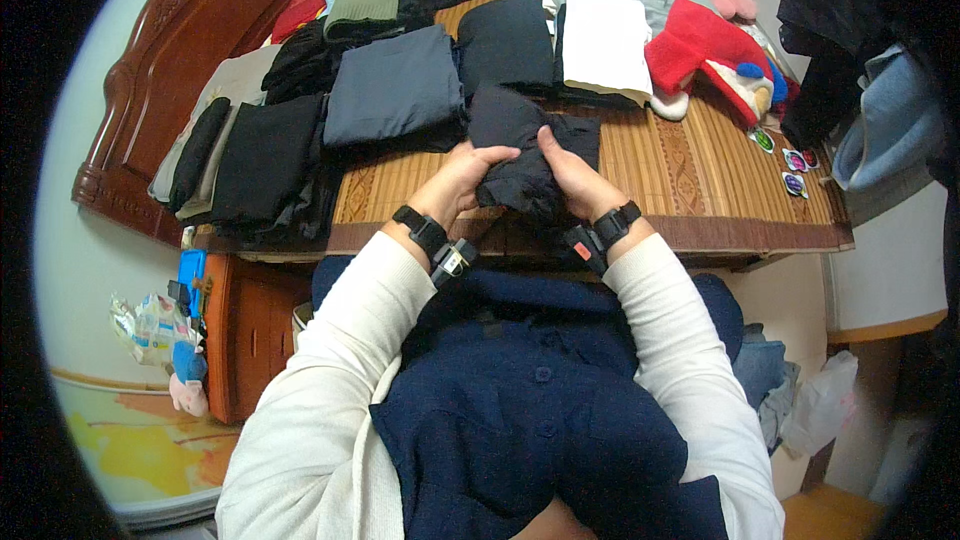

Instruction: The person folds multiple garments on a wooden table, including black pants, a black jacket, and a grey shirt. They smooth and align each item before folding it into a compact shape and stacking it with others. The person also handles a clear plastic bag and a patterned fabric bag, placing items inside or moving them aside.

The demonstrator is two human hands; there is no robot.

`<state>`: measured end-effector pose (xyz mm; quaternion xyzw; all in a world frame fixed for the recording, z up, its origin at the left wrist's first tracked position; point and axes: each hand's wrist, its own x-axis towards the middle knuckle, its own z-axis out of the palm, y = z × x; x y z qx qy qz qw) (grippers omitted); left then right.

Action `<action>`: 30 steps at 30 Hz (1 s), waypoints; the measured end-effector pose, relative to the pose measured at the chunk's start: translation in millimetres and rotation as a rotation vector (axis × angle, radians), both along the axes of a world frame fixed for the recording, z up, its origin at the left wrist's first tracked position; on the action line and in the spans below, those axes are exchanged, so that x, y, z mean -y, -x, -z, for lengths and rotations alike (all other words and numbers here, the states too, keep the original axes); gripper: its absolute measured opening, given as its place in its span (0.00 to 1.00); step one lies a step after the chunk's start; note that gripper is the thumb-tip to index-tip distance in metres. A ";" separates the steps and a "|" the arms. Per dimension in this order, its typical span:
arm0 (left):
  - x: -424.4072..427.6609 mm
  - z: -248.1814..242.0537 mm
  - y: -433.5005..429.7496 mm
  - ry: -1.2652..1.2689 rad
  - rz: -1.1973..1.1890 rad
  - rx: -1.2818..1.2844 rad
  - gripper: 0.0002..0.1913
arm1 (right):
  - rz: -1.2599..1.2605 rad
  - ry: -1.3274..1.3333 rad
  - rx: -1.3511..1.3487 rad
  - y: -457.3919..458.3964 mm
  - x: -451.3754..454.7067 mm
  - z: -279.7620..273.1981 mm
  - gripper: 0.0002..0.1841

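Note:
Between my two hands is a black cloth garment (517, 157), partly folded, at the near side of a bed covered with a bamboo mat (660, 165). My left hand (469, 176) grips its left side, the thumb lying on top. On the opposite side my right hand (574, 172) holds it with the thumb up and the fingers hidden beneath. More black fabric (581, 139) spreads out behind my right thumb. Just beyond stand a folded dark grey garment (397, 86) and a folded black garment (504, 45).
Folded black clothes (266, 154) are stacked at the left, near the carved wooden headboard (172, 52). A folded white cloth (606, 41) and a red plush item (705, 52) lie at the far right. Beside the bed's left end is an orange-brown cabinet (255, 330); jeans (757, 360) lie low at the right.

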<state>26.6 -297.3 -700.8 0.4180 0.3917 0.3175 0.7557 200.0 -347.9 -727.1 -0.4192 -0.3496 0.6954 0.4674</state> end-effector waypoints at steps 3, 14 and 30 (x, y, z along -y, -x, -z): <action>5.7 -33.4 -18.2 -0.320 0.112 -0.058 0.25 | 0.046 -0.007 -0.318 5.9 1.9 -18.6 0.48; 43.1 35.8 -74.9 -0.874 0.523 -0.967 0.47 | 0.418 0.325 -0.413 -41.7 -10.1 32.2 0.41; 1.4 43.1 1.5 -0.969 0.203 -1.276 0.44 | 0.441 -0.096 1.155 -85.3 -10.5 66.6 0.37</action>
